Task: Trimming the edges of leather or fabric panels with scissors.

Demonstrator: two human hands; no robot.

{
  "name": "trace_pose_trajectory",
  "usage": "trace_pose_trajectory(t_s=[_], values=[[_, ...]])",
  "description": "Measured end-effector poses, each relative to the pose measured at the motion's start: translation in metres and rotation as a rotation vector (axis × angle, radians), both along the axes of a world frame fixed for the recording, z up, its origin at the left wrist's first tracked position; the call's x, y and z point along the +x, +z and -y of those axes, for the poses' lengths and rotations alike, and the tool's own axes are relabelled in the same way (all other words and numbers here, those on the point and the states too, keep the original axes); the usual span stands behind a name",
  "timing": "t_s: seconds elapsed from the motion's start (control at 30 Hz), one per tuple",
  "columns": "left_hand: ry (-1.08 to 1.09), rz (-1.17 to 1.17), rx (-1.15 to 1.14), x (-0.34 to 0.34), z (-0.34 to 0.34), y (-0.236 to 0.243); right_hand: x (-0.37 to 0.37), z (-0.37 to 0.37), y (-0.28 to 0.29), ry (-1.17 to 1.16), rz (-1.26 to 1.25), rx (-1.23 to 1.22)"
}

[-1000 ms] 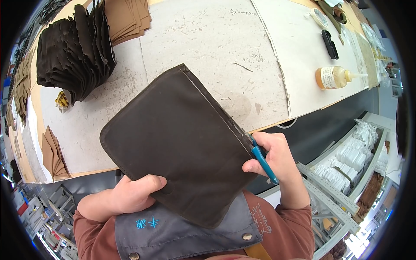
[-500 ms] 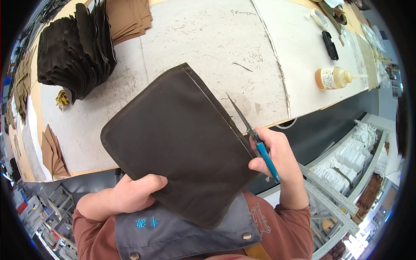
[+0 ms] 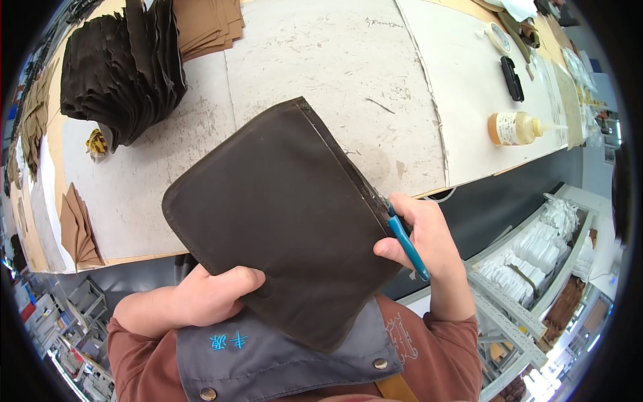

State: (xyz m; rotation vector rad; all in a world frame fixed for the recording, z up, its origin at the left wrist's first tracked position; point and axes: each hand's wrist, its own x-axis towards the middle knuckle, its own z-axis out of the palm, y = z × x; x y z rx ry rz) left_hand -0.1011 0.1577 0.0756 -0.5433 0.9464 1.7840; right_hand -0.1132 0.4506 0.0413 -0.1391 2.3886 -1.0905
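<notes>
A dark brown leather piece [image 3: 268, 208], with a seam strip down its upper right edge, is held over the front of the table. My left hand [image 3: 214, 295] is closed on its lower left edge, thumb on top. My right hand [image 3: 422, 241] grips scissors with teal handles [image 3: 408, 244] against the leather's right edge; the blades are mostly hidden at that edge.
A white-covered table [image 3: 308, 60] bears a stack of dark leather pieces [image 3: 120, 77], tan pieces [image 3: 204, 27], a glue bottle [image 3: 509, 128], a black object [image 3: 512, 79] and a tape roll [image 3: 497, 38]. A metal rack with white bundles [image 3: 536, 261] stands at lower right.
The scissors, their long blade visible beside the leather half a second ago, are back against its edge. The leather's top corner has shifted right, and both hands keep their grips.
</notes>
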Motion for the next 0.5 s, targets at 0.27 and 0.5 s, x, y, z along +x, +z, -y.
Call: trace_pose_trajectory(t_s=[0.27, 0.5], values=[[-0.049, -0.051, 0.003, -0.0030, 0.0009, -0.0018, -0.0005, -0.0004, 0.0012, -0.034, 0.014, -0.043], [-0.036, -0.012, 0.001, -0.0048, -0.0013, 0.0000, 0.0023, 0.0001, 0.0006, -0.050, 0.005, -0.051]])
